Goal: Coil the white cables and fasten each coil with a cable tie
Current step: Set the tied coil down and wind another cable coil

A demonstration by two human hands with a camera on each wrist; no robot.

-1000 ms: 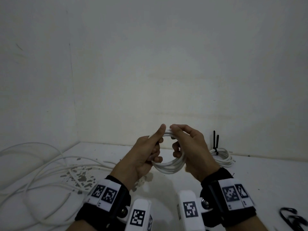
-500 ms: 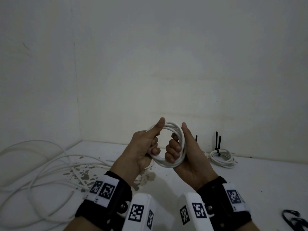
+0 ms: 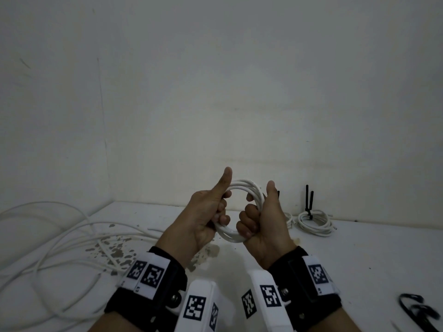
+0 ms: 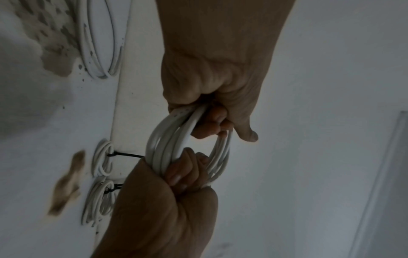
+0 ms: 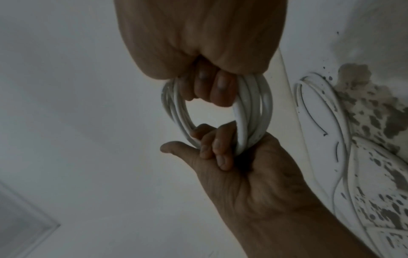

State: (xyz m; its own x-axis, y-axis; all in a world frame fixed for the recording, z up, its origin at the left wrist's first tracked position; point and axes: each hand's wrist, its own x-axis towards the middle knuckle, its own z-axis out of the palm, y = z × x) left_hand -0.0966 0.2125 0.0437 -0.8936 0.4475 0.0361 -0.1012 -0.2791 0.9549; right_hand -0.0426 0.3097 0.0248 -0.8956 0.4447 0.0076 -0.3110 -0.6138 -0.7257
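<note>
A small coil of white cable (image 3: 242, 184) is held up above the white table (image 3: 359, 255), standing as an upright ring. My left hand (image 3: 215, 212) grips its left side with fingers curled round the strands and thumb pointing up. My right hand (image 3: 251, 221) grips the right side in a fist, thumb up too. In the left wrist view the coil (image 4: 167, 139) runs from my left hand (image 4: 212, 87) to the right hand (image 4: 176, 192). The right wrist view shows the coil (image 5: 253, 104) between both fists. No tie shows on this coil.
A tied coil (image 3: 314, 222) with an upright black cable tie (image 3: 309, 200) lies at the back right, and another coil (image 3: 288, 219) is half hidden behind my right hand. Loose white cables (image 3: 60, 236) sprawl at left. Black cable ties (image 3: 417, 310) lie front right.
My right hand turned from lying over the top of the coil to gripping its right side, thumb up. The coil rose a little and now stands as a ring.
</note>
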